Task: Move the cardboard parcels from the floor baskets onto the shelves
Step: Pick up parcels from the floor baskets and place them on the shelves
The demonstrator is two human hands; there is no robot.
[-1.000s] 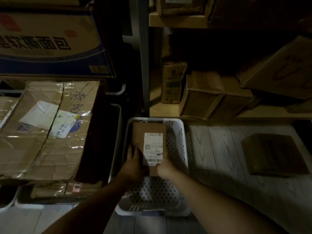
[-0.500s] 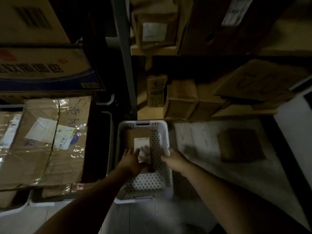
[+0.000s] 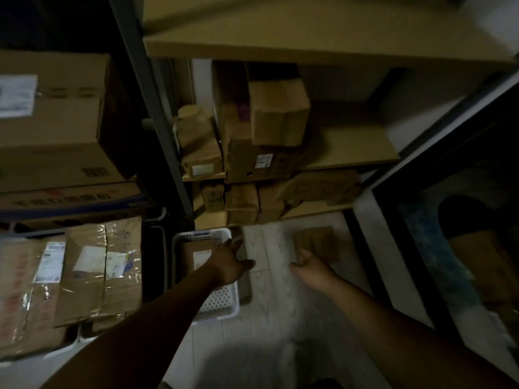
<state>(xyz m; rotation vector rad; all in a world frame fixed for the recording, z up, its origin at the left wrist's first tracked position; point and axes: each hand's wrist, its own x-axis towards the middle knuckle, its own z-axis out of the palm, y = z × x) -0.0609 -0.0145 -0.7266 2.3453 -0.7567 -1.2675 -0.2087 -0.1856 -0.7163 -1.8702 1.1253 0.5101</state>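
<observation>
**Two parcels low on the floor, a hand reaching near each**

A labelled parcel (image 3: 196, 252) lies flat in the far half of the white basket (image 3: 222, 306). The basket stands on the pale floor (image 3: 280, 318) at the foot of the shelves (image 3: 351, 148). The left hand (image 3: 229, 262) hangs over the basket's right rim, just right of that parcel. Its fingers are straight and spread wide and its thumb points right. It holds nothing, and whether it brushes the rim cannot be told.

A second one, the floor parcel (image 3: 320, 240), lies flat on the bare boards. It is right of the basket and apart from it, close under the lowest shelf. The right hand (image 3: 313, 268) sits at this parcel's near left corner. Its fingers are loosely bent, its thumb sticks out to the left, and its fingertips overlap the corner. The light is dim and the picture blurred, so it is unclear whether the fingers grip the cardboard, merely touch it, or hover above it.

The two lower shelf boards hold stacked boxes (image 3: 278, 113) at their left end. Far to the left, taped cartons (image 3: 98, 270) with white labels are piled beside the basket.
</observation>
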